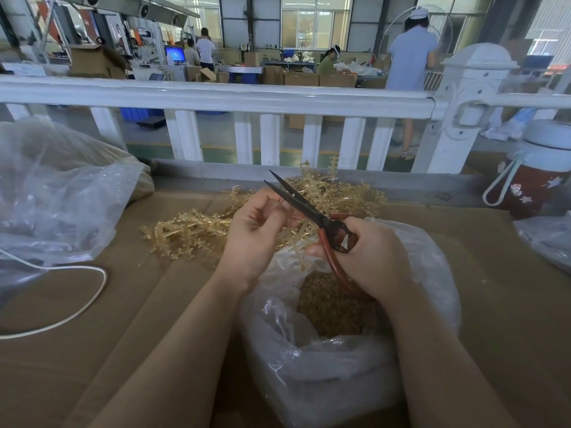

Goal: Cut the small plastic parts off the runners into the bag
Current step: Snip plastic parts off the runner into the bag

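Scissors, red-handled with dark blades (312, 211), parted, gripped in my right hand (367, 257). My left hand (256, 233) pinches a yellow plastic runner (296, 239) above the clear plastic bag (324, 359) holding cut yellow parts (330, 307). Pile of uncut yellow runners (197, 230) lies just beyond on brown cardboard (92, 335).

A white railing (216, 98) with square balusters and a capped post (469, 97) runs along the far edge of the cardboard-covered table (77, 350). Beyond it lies a factory hall with a grey and green floor (222, 143), cardboard boxes (95, 61), a lit blue monitor (175, 54) and machinery. Daylight enters through tall windows (315, 20) in the back wall. Several workers stand or sit among the benches.
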{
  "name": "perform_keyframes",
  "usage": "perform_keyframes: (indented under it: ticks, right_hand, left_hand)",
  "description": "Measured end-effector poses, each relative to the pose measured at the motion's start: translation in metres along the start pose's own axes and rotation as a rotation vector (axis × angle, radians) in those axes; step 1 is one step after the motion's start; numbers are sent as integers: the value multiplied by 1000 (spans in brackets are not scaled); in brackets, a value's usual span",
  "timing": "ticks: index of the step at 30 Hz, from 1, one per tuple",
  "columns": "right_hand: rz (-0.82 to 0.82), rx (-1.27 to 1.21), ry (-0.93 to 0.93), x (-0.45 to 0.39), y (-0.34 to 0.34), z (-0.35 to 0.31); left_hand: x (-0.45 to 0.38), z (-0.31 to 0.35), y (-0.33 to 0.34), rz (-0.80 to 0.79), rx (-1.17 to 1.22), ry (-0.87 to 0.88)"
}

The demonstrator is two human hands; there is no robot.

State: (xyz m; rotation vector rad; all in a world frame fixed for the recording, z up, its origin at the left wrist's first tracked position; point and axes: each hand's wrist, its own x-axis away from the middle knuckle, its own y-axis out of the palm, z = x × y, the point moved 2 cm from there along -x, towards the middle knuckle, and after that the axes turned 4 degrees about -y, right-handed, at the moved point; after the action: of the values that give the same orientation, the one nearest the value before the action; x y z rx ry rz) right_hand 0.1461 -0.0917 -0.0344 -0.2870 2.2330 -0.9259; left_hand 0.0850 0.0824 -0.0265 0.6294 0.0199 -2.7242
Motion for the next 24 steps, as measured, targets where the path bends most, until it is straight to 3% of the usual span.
perform_keyframes:
  ticks: [14, 24]
  right_hand:
    - [18, -69, 7, -1, 0, -2]
    - [27, -426, 181, -6, 0, 1]
  left_hand:
    - [-1, 1, 0, 45, 65, -38]
    - [1, 2, 4, 33, 139, -120]
